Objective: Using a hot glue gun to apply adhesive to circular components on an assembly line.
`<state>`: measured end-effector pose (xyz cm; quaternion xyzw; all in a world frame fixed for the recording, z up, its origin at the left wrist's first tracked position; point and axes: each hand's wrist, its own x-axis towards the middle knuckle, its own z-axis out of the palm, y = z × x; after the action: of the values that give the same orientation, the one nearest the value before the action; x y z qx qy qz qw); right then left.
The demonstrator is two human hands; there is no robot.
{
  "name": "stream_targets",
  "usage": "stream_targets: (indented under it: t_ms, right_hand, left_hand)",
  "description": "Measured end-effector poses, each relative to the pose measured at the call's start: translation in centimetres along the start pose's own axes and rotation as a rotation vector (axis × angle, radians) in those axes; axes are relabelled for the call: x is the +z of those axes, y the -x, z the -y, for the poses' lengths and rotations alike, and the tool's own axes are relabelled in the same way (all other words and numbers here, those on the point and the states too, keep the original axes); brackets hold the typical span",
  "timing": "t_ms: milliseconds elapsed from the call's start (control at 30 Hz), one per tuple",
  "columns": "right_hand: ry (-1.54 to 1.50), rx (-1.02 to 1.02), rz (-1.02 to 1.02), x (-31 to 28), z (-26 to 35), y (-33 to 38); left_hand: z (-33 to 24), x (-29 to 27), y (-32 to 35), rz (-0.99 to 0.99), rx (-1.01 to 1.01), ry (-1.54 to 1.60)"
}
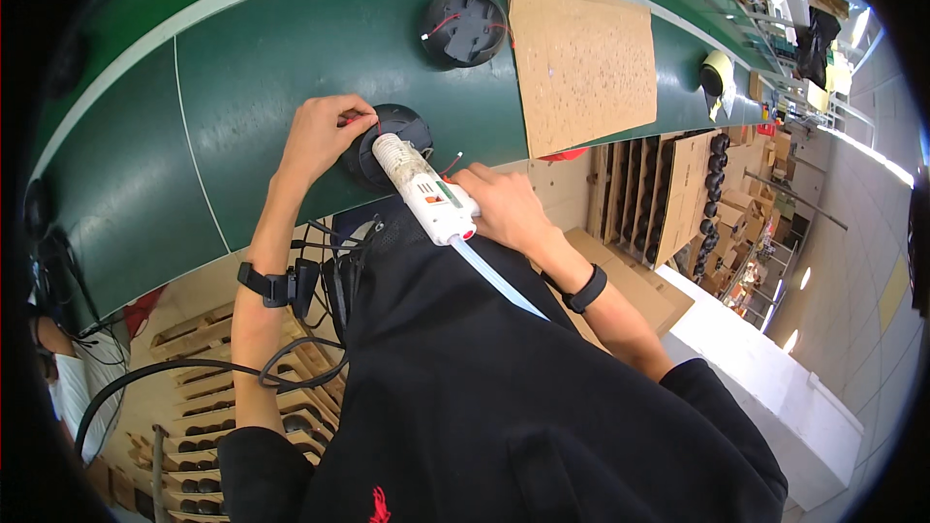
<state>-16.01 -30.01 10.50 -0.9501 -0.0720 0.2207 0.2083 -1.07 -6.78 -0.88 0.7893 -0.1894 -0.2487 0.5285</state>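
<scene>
In my right hand is a white hot glue gun, gripped by its handle. A long translucent glue stick trails from its rear end toward me. The gun's nozzle end reaches over a round black plastic housing at the near edge of the green bench. My left hand pinches a thin red wire at the housing's upper left rim. A small white connector on a wire sticks out to the housing's right. The gun hides much of the housing's inside, including its tip.
Another round black housing with red wires sits farther back on the green bench. Beside it lies a brown cardboard sheet. A yellow roll stands far right. Black cables hang near my left arm; wooden racks stand below.
</scene>
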Motion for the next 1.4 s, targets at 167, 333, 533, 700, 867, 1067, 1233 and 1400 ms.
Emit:
stream_targets:
  t_ms: [167,333,533,700,867,1067,1233,1400]
  right_hand:
    - [0.013,0.016,0.003,0.1,0.0,0.1]
    - [0.004,0.004,-0.015,0.6,-0.4,0.6]
    - [-0.005,0.004,-0.054,0.6,-0.2,0.5]
    - [0.004,0.022,-0.032,0.3,0.0,0.5]
    - [-0.112,0.029,-0.024,-0.1,-0.3,0.9]
    - [-0.242,0.007,-0.093,-0.6,-0.2,0.8]
    - [-0.286,-0.004,-0.189,-0.8,-0.5,1.2]
    - [-0.3,0.025,-0.143,-1.6,-1.0,2.3]
  left_hand:
    - [-0.1,-0.3,0.2,0.016,-0.019,0.023]
    - [-0.4,-1.3,1.3,0.019,-0.027,0.031]
    - [-0.7,-1.7,3.3,0.044,-0.093,0.04]
    - [-0.5,-1.6,3.9,0.0,-0.061,0.049]
    - [-0.6,-1.8,4.2,0.045,0.012,0.001]
    - [-0.7,-0.4,4.2,0.282,-0.048,-0.149]
    - [-0.5,0.9,5.7,0.081,-0.063,-0.182]
    - [-1.1,-1.9,9.9,0.162,-0.205,-0.12]
